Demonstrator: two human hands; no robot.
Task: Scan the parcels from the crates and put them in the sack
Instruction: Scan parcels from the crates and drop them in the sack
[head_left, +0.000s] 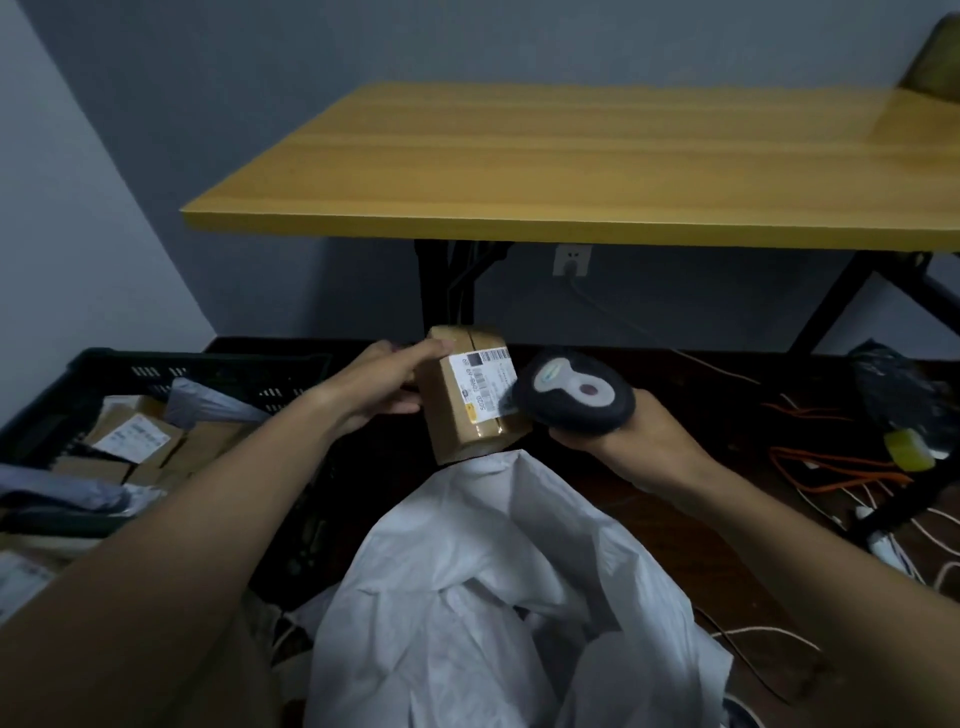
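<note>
Hands: left (387, 383) gripping parcel (470, 397), right (631, 441) scanner (574, 392).

We see a small back room used for sorting parcels – a plain grey wall (208, 104), a bare wooden folding table (597, 156), a black crate (156, 369) full of labelled boxes, a white sack (519, 597), and loose cables (831, 467) on the dark floor.

White label (484, 384) on brown parcel (470, 395), barcodes and print too blurred to read
</note>
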